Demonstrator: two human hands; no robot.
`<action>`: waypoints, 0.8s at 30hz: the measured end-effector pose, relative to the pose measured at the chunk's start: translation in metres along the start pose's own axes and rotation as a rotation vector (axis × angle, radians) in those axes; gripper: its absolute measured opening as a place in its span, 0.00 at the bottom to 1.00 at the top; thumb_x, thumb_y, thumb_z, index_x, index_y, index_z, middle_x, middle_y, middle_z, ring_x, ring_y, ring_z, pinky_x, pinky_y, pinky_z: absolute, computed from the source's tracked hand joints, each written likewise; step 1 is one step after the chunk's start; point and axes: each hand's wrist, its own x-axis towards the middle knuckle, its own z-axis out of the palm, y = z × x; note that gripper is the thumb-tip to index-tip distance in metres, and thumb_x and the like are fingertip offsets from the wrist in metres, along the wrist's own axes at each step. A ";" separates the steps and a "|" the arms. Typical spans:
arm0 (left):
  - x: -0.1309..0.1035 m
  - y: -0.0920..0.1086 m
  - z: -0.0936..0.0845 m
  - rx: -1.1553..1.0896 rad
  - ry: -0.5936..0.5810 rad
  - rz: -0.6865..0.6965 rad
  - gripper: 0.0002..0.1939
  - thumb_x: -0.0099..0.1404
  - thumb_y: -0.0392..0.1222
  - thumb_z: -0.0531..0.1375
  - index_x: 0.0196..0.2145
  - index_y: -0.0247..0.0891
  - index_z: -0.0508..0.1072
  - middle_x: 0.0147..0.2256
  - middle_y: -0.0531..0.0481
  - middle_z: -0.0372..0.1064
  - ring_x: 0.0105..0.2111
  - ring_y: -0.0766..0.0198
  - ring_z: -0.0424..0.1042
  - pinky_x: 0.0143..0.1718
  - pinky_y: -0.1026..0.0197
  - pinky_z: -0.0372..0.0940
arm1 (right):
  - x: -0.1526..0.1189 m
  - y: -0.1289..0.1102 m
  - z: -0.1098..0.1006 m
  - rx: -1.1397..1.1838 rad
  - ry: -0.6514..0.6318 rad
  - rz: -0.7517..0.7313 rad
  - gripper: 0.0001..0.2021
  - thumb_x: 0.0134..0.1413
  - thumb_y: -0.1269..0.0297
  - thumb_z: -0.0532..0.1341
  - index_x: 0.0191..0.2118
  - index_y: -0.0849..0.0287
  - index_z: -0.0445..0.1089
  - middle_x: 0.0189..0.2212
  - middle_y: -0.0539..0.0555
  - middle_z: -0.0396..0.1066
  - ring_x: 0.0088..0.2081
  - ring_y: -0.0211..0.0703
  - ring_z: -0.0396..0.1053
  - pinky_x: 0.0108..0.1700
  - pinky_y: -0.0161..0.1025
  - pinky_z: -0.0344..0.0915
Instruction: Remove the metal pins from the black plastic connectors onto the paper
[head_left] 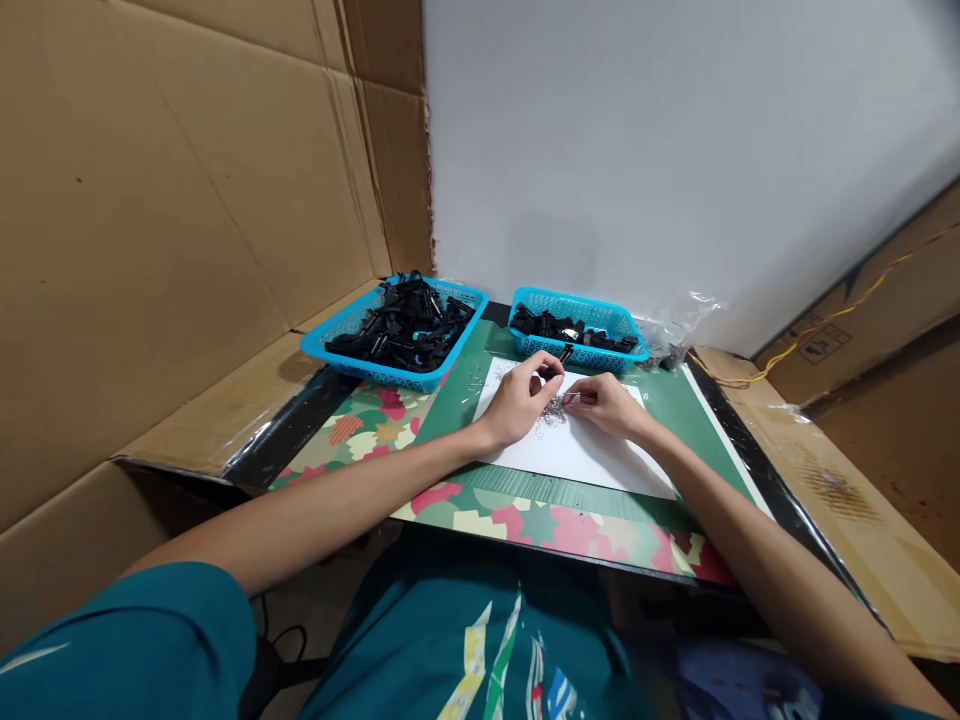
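My left hand (516,408) is curled above a white sheet (600,463), its fingers closed on a small black plastic part (565,354) that sticks out past the fingertips. Below and between my hands lies a heap of tiny silvery metal pieces (553,412). Just right of the heap, my right hand (611,404) has its thumb and fingers pinched together. Whatever sits in that pinch is too small to make out.
A large blue basket (315,345) full of black parts stands at the back left. Another blue basket (626,325) with black parts is behind my hands, beside a clear plastic bag (679,330). Cardboard (225,180) walls the left side; a yellow cable (795,345) runs along the right.
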 end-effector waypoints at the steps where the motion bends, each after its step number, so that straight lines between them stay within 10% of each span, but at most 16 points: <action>1: 0.000 0.000 -0.001 0.005 0.003 0.005 0.09 0.74 0.46 0.59 0.43 0.38 0.71 0.39 0.51 0.69 0.31 0.68 0.65 0.31 0.63 0.60 | 0.003 0.001 0.001 0.013 -0.011 0.001 0.17 0.52 0.50 0.66 0.31 0.62 0.78 0.19 0.45 0.57 0.25 0.37 0.50 0.30 0.38 0.49; 24: 0.012 -0.007 -0.018 0.168 -0.035 0.018 0.07 0.71 0.37 0.60 0.42 0.36 0.79 0.42 0.49 0.76 0.28 0.69 0.63 0.34 0.61 0.61 | 0.000 0.007 0.011 0.087 0.190 -0.051 0.15 0.60 0.51 0.62 0.34 0.61 0.74 0.22 0.49 0.65 0.25 0.39 0.57 0.29 0.38 0.52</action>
